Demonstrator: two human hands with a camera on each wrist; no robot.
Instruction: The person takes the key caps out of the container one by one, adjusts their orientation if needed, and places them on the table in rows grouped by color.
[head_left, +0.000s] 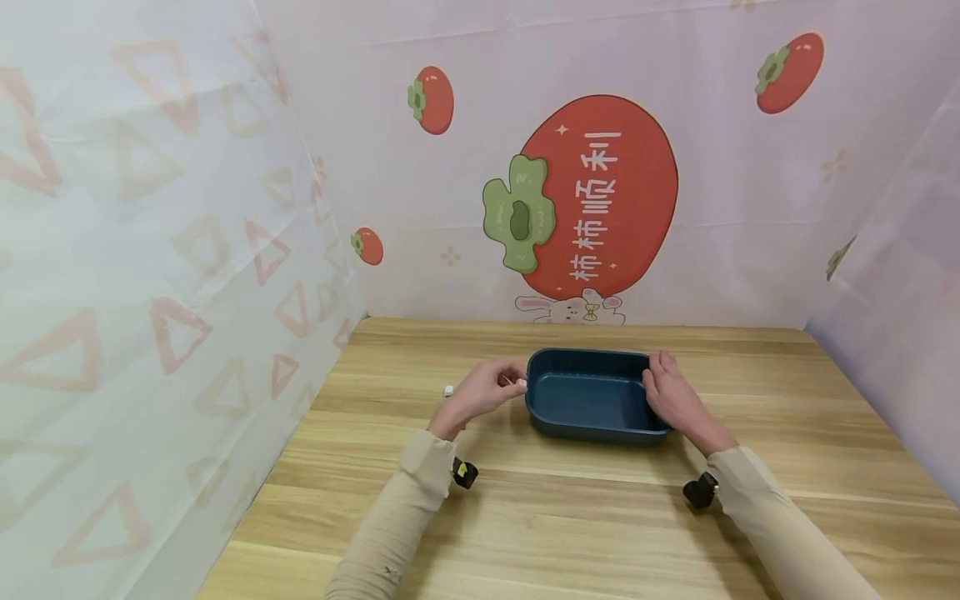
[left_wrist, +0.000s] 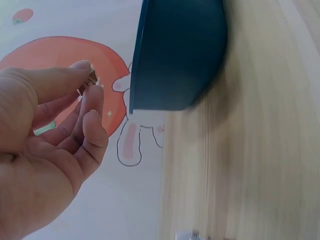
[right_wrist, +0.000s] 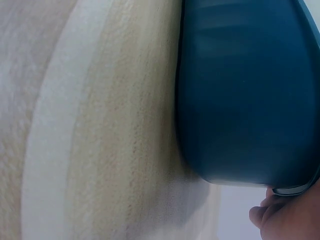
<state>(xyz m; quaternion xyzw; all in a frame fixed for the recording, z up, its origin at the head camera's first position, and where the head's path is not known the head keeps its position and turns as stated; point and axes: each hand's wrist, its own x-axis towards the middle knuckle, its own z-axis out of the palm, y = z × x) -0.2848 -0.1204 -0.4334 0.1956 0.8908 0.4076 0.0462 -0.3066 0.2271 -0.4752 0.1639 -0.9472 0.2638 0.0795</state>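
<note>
A dark blue open box [head_left: 592, 392] with rounded corners sits on the wooden table. At its left end my left hand [head_left: 483, 390] pinches a small whitish block [head_left: 522, 383] between thumb and fingertip, just by the rim. In the left wrist view the pinched block [left_wrist: 91, 80] is mostly covered by the fingers, so its exact kind cannot be made out. My right hand [head_left: 675, 398] grips the box's right end over the rim; in the right wrist view the fingers [right_wrist: 272, 212] wrap its edge. Another small white block [head_left: 448, 390] lies on the table left of my left hand.
The wooden table [head_left: 540, 533] reaches back to a cloth wall [head_left: 720, 275] printed with persimmons. A second cloth wall [head_left: 150, 275] stands along the left side. Black wrist cameras hang below both sleeves, the left one [head_left: 465, 473] and the right one [head_left: 701, 491].
</note>
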